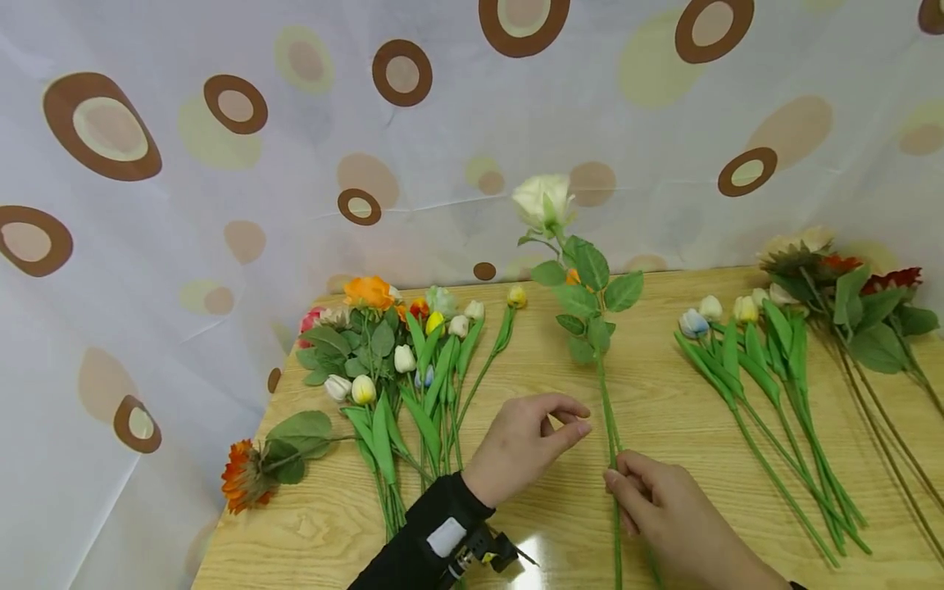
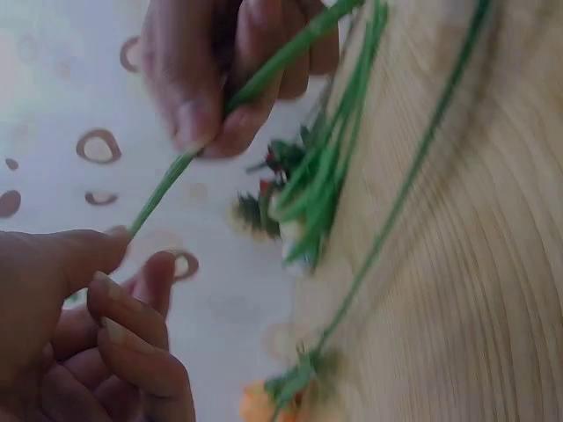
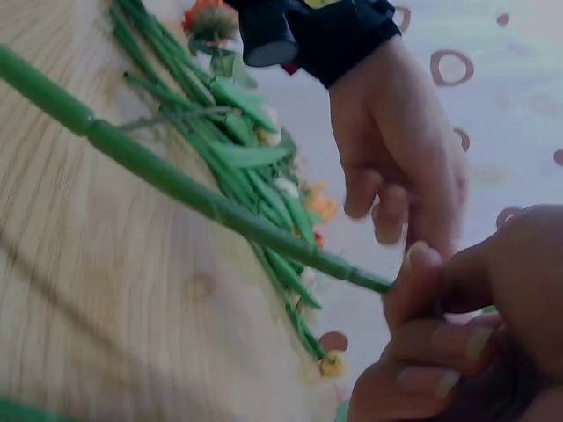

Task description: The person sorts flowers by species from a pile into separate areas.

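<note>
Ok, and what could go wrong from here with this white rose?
The white rose might tip or swivel: the right hand pinches its stem well below the bloom, and the left hand isn't gripping it. In the head view, the left cuff overlaps some tulips' stems, so it could snag them. An orange flower lies behind the rose and might get tangled.

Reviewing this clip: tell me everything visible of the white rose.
The white rose has a full, layered bloom, pointed green leaves below it, and a long, slim green stem. It looks artificial: the right wrist view shows joint-like rings on the stem. It is raised off the table, bloom upward. The right hand pinches the stem between thumb and fingers; the left hand is close by, seemingly not touching. The stem's lower end is out of frame.
</note>
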Tool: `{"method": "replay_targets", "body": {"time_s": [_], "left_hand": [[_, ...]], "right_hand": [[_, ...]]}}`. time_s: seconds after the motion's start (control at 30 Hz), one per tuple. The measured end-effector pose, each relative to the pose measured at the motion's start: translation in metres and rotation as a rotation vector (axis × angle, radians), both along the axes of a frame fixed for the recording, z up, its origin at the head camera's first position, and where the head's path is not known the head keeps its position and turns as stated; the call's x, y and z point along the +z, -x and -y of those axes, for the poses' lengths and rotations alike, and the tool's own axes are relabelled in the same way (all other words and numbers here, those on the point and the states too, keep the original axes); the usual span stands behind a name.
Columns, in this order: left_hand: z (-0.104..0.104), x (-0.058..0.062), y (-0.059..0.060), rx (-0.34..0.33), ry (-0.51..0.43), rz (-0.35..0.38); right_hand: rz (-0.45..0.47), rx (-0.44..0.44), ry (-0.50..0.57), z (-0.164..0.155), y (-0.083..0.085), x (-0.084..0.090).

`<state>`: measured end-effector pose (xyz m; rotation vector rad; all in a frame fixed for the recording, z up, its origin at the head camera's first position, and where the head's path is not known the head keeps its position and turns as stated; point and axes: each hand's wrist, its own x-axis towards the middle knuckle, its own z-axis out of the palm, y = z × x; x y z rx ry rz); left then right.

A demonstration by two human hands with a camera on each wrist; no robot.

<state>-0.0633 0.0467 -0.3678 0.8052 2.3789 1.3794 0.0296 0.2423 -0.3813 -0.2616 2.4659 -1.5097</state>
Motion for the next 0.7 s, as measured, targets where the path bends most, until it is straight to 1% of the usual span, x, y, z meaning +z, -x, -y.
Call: {"method": "replay_targets", "body": {"time_s": [0.07, 0.17, 0.23, 0.3, 0.4, 0.47, 0.5, 0.53, 0.63, 0.7], "left_hand": [[0.008, -0.004, 0.005, 0.039, 0.096, -0.055], [0.022, -0.012, 0.014, 0.128, 0.264, -0.157], [0.031, -0.017, 0.019, 0.202, 0.399, -0.248], [0.039, -0.023, 0.024, 0.266, 0.552, -0.341], [0.047, -0.031, 0.027, 0.336, 0.751, -0.421], [0.05, -0.036, 0.028, 0.357, 0.846, -0.445], [0.05, -0.039, 0.029, 0.368, 0.88, -0.452], [0.05, -0.041, 0.029, 0.376, 0.905, -0.444], [0.049, -0.048, 0.034, 0.39, 0.96, -0.449], [0.048, -0.049, 0.037, 0.384, 0.97, -0.439]], "right_hand": [[0.041, -0.019, -0.055, -0.007, 0.002, -0.004], [0.062, -0.013, -0.116, -0.017, 0.003, -0.013], [0.085, -0.003, -0.133, -0.022, 0.003, -0.019], [0.107, 0.004, -0.146, -0.027, 0.003, -0.025], [0.159, 0.004, -0.155, -0.03, 0.003, -0.031], [0.191, -0.005, -0.166, -0.031, 0.004, -0.035], [0.197, -0.01, -0.176, -0.031, 0.004, -0.037], [0.205, -0.014, -0.188, -0.031, 0.004, -0.038], [0.187, -0.011, -0.254, -0.031, 0.005, -0.041], [0.171, -0.001, -0.305, -0.03, 0.006, -0.042]]}}
